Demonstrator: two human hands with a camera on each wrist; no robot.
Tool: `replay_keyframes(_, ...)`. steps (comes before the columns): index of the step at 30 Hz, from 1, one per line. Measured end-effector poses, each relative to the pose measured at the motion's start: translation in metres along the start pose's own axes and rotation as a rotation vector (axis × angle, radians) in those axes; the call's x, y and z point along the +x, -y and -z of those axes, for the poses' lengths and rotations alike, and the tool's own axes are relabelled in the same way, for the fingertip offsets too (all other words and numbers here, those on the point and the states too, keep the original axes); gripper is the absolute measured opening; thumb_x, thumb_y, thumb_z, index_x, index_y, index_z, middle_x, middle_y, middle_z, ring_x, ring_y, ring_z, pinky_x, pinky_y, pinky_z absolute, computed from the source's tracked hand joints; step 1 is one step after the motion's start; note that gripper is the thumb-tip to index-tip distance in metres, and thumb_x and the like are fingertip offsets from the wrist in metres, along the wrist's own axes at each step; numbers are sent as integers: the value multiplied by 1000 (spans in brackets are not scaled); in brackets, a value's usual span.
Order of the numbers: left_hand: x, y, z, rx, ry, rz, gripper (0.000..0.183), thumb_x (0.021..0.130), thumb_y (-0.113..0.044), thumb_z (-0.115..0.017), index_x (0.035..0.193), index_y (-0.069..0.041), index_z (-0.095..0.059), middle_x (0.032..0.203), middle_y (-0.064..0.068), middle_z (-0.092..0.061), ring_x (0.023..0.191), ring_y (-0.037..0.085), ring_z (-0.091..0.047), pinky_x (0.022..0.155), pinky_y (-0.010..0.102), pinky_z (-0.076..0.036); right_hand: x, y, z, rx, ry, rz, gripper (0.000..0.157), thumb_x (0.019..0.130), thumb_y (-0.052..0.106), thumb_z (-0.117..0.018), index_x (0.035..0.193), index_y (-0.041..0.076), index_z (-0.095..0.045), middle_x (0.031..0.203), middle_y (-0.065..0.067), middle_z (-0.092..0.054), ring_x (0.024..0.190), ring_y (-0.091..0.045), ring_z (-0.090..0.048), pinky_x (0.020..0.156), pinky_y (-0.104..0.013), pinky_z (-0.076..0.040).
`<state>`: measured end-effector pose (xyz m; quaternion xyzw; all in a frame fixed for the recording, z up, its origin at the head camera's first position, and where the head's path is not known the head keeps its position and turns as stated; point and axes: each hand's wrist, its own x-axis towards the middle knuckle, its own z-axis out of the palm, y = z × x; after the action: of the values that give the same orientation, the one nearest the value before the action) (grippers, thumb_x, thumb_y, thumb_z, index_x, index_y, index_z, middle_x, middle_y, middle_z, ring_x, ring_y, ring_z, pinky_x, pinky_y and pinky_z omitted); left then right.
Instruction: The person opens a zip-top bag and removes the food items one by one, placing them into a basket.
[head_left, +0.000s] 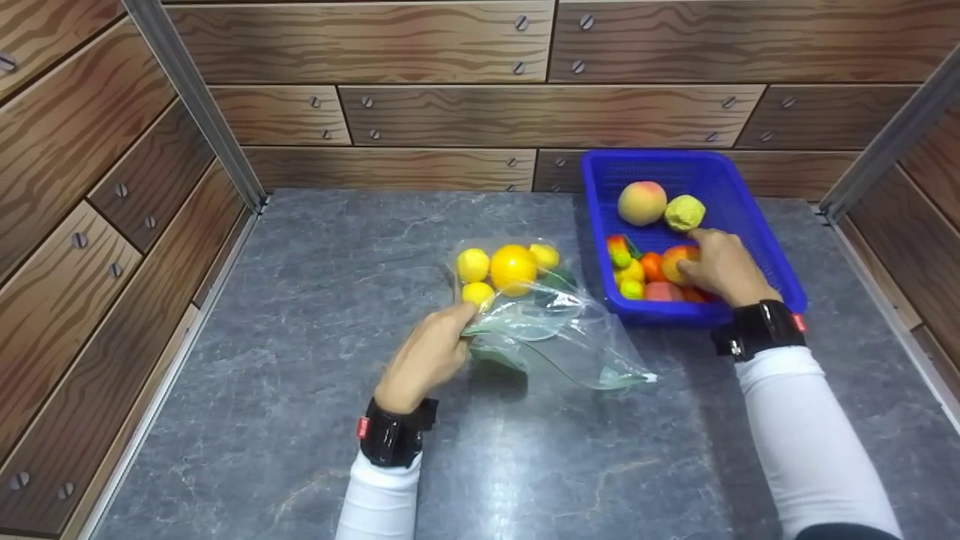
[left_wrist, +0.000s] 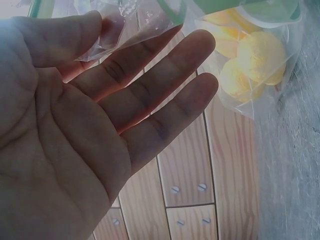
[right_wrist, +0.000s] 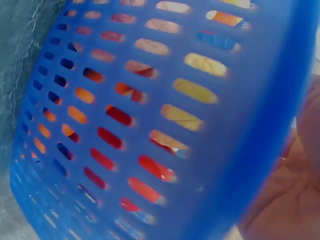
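Note:
My left hand point(head_left: 429, 351) pinches the edge of a clear zip bag point(head_left: 577, 337) between thumb and forefinger; in the left wrist view the other fingers point(left_wrist: 167, 82) stretch out loosely. Inside the bag lie an orange point(head_left: 514, 270) and several lemon-yellow fruits point(head_left: 473, 265). Over at the right, my right hand point(head_left: 726, 270) reaches into a blue basket point(head_left: 757, 217), thumb and forefinger spread apart. Its thumb touches a red-and-yellow fruit point(head_left: 675, 261), and the forefinger comes close to a lumpy yellow-green fruit point(head_left: 685, 213). The basket wall hides most of this hand in the right wrist view.
A peach point(head_left: 643, 202) sits toward the basket's back. Several small red, orange and green fruits point(head_left: 651, 267) are bunched at its front left. The bag's open mouth and white zip slider point(head_left: 651, 378) face the near right. Wood-patterned panels point(head_left: 442, 112) enclose the grey table point(head_left: 315, 315).

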<state>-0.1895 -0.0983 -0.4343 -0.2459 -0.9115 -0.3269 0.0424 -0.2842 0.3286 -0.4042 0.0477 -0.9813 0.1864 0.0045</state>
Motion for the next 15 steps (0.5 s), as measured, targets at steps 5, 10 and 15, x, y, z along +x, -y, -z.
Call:
replay_keyframes(5, -1, 0, 0, 4, 3, -1, 21, 88, 10, -59, 92, -11, -56, 87, 2, -61, 82, 20, -60, 74, 35, -56, -19, 19, 2, 70, -144, 87, 53, 90, 10, -65, 136, -15, -54, 134, -41, -54, 125, -57, -51, 107, -67, -39)
replay_keyframes(10, 0, -1, 1, 13, 11, -8, 25, 84, 13, -59, 91, -10, -55, 86, 2, -61, 81, 21, -61, 73, 35, -56, -48, 52, 0, 163, -379, 277, 43, 86, 0, -69, 128, -10, -64, 129, -33, -63, 119, -53, -59, 105, -63, -44)
replay_keyframes(15, 0, -1, 1, 8, 19, -5, 24, 85, 13, -59, 92, -10, -55, 87, 2, -62, 81, 21, -61, 72, 34, -56, -76, 83, -6, 216, -482, 446, 38, 82, -7, -75, 120, -8, -69, 119, -26, -71, 104, -44, -70, 96, -48, -55)
